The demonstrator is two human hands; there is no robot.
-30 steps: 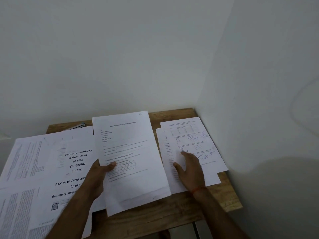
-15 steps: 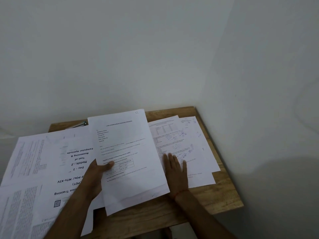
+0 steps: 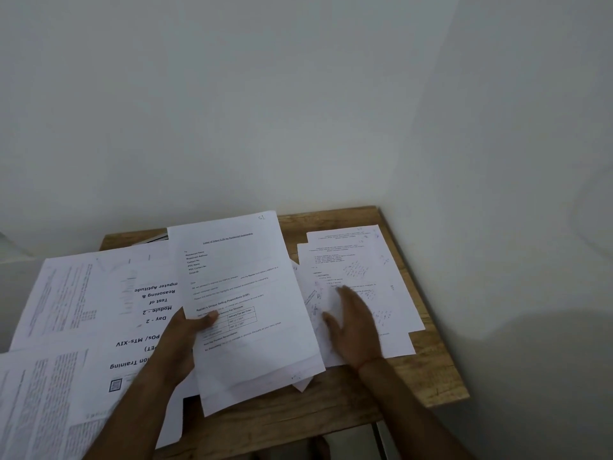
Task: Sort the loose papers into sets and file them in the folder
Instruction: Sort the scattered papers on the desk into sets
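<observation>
Wood, pale brown and grained, makes up the tabletop (image 3: pixel 331 405) under your papers, which is pushed into a corner of the wall. Your left hand (image 3: pixel 180 346) comes in from seven o'clock with the forearm angled up toward the middle. It grips a printed letter sheet (image 3: pixel 245 287) by its left edge, thumb (image 3: pixel 207 323) on top beside the printed table and fingers hidden beneath. That sheet is tilted, its top leaning toward one o'clock. At least one more sheet shows under its lower edge, and I cannot tell how many you hold. Your right hand (image 3: pixel 355 323) reaches in from five o'clock, palm down and fingers straight, gripping nothing. It lies over the annotated sheets (image 3: pixel 368 257) at three o'clock on the tabletop, and a red thread (image 3: pixel 368 362) circles the wrist. The hand is blurred, so I cannot tell whether it presses on the paper or hangs just above it. Those sheets lie fanned and overlapping, with pen marks too small to read. At nine o'clock a spread of large printed pages (image 3: pixel 99 310) lies upside down to you, partly covered by your left forearm and cut off at the left and bottom of the view. At eleven o'clock, by the wall, a thin dark object (image 3: pixel 151 239) peeks out beside the held sheet. I cannot tell whether it is the folder.
</observation>
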